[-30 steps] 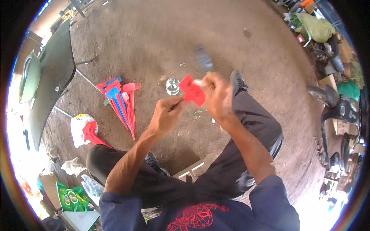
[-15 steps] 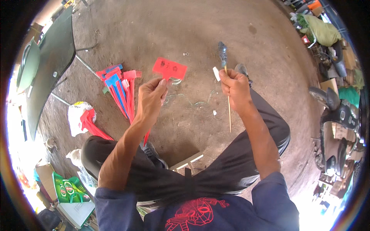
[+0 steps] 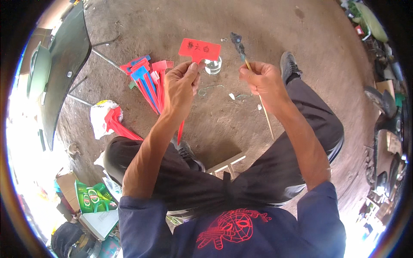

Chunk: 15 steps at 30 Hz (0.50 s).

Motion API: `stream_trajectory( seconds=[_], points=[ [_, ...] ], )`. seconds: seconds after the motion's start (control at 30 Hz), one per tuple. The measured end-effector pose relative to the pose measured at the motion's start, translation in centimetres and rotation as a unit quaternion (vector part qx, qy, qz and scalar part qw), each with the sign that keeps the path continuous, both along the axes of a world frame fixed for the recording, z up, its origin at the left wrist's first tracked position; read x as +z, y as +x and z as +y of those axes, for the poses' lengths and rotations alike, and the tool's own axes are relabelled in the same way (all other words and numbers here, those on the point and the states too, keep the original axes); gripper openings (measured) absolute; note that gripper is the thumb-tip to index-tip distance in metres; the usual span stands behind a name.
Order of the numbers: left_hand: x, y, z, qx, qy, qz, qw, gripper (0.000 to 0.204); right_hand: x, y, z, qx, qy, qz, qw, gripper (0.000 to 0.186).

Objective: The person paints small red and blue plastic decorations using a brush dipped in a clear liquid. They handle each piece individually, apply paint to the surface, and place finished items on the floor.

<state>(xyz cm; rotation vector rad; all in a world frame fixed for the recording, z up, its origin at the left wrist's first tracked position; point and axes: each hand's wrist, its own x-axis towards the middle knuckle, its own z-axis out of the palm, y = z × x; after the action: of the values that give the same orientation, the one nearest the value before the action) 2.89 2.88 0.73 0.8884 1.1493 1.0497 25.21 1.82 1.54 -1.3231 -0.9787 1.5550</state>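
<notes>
My left hand (image 3: pixel 180 88) grips a red plastic tag (image 3: pixel 198 46) by its narrow stem, with dark handwriting on the wide head. My right hand (image 3: pixel 262 86) is closed on a thin wooden stick (image 3: pixel 266 119), whose upper end carries a blackened, ragged tip (image 3: pixel 237 42). Between the two hands, a clear glass container (image 3: pixel 213 68) stands on the floor, near a green string (image 3: pixel 208 88) and a white scrap (image 3: pixel 232 96). Bundles of red and blue tags (image 3: pixel 144 75) lie to the left; more red tags (image 3: pixel 122 129) lie by a white bag (image 3: pixel 103 118).
A dark curved board (image 3: pixel 64 56) on metal legs stands at left. Bags (image 3: pixel 92 193) and cartons lie lower left. A scooter (image 3: pixel 380 124) and piled goods line the right side. My bent legs frame the dirt floor (image 3: pixel 258 21), with a small wooden frame (image 3: pixel 226 163) between them.
The red tag has risen and shifted right, now upright in my left hand. The stick tip has moved up and left. The white piece by my right fingers no longer shows there.
</notes>
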Motion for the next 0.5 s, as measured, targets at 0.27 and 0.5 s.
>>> stream_trajectory(
  seconds=[0.27,0.5],
  points=[
    [-1.1,0.0,0.1,0.006,0.047,0.039,0.998,0.025,1.3,-3.0,0.6,-0.052,0.105,-0.171,0.978,0.018],
    [-1.6,-0.1,-0.1,0.055,0.139,0.089,0.985,0.016,0.4,-4.4,-0.1,-0.018,0.276,-0.38,0.883,0.011]
  ],
)
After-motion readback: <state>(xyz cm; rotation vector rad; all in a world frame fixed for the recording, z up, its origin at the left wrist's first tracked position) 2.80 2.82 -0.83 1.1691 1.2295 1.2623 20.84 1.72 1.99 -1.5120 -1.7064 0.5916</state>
